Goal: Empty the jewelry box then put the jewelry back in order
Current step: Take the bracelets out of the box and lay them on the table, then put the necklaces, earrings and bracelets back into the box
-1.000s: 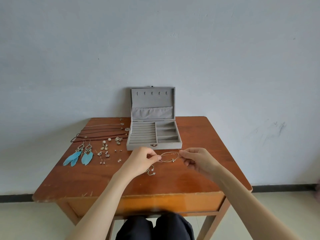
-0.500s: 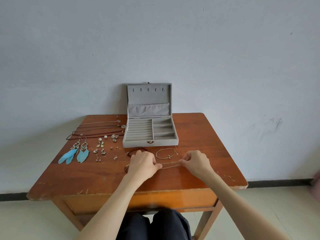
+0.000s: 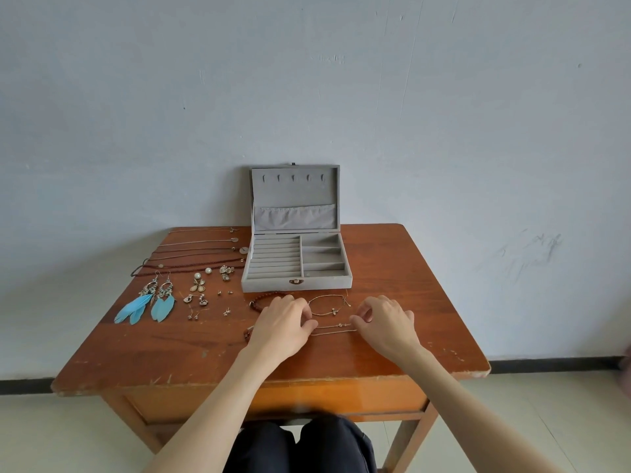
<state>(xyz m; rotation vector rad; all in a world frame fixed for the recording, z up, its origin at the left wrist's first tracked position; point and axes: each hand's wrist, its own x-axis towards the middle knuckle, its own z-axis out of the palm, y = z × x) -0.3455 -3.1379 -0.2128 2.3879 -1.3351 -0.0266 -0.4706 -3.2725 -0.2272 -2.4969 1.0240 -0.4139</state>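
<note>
Jewelry box [image 3: 296, 264] sits open behind both hands' [image 3: 283, 324] seemingly pinching grip on a thin chain bracelet [image 3: 333, 329].

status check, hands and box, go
Left hand and right hand each pinch an end of a thin chain bracelet on the table. Jewelry box open, compartments empty. Nothing blocking.

The person's left hand [image 3: 283, 324] and right hand [image 3: 386, 322] are bare, both forearms carry no sleeves, and dark trousers [image 3: 300, 445] cover the knees.

Soft even daylight, sharp focus
</note>
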